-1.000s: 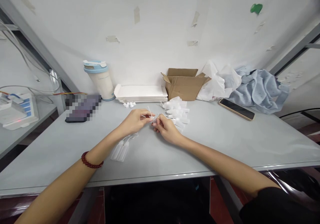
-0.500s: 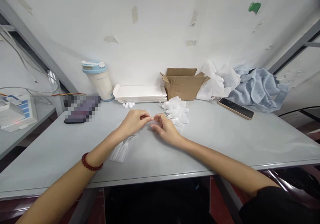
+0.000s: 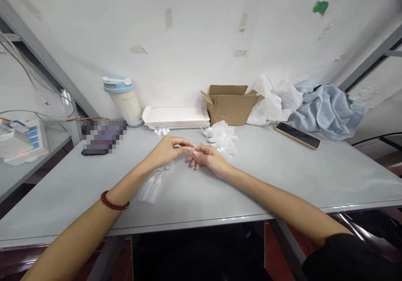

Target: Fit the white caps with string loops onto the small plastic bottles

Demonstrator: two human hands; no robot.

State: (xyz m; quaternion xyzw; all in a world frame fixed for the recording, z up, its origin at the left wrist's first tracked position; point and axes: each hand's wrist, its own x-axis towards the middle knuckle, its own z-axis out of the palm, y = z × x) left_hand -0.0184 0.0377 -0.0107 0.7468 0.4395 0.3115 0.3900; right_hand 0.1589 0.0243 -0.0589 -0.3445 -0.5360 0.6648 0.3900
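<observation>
My left hand [image 3: 169, 151] pinches with thumb and fingertips at the top of a small translucent plastic piece [image 3: 194, 153], mostly hidden by fingers. From the other side, my right hand [image 3: 211, 159] has its thumb and forefinger closed on the same piece, its other fingers curled beneath. The fingertips of both hands almost touch. Below my left wrist lie translucent flat plastic pieces [image 3: 150, 190] with white cords, one partly covered by the left hand. Just behind my right hand is a pile of similar translucent pieces [image 3: 221, 136] with thin loops.
Along the wall stand a cup [image 3: 125, 103], a stack of white flat boxes [image 3: 176, 117], an open cardboard box [image 3: 232, 109], a white plastic bag [image 3: 271, 103] and blue cloth [image 3: 328, 111]. One phone [image 3: 298, 135] lies right; small white pieces [image 3: 161, 132] sit before the stack.
My right hand has turned and closed its thumb over the plastic piece, its lower fingers now showing underneath. My left hand has hardly shifted.
</observation>
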